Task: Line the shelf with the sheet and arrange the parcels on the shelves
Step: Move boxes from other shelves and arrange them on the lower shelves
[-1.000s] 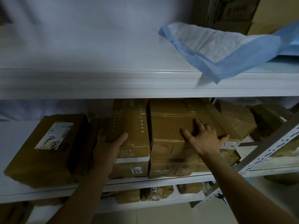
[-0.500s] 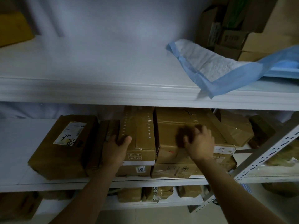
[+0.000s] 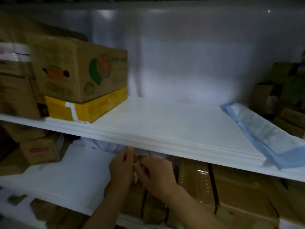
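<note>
A: What sits at nine o'clock?
B: A fruit carton [image 3: 79, 68] on a yellow box [image 3: 85, 108], on the upper shelf [image 3: 165, 129].
A: And the hands?
B: At six o'clock, the left hand [image 3: 121, 169] and right hand [image 3: 156, 176] meet, fingers curled; what they pinch is too blurred to tell. Brown parcels [image 3: 239, 190] lie at five.
A: The sheet?
B: The blue sheet [image 3: 264, 134] lies at three, overhanging the shelf's edge.

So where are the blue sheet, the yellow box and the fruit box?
Blue sheet [image 3: 262, 133]: head view, on its pale middle, lying on the upper shelf.
Yellow box [image 3: 85, 109]: head view, on its front face.
Fruit box [image 3: 77, 70]: head view, on its printed side.
</note>
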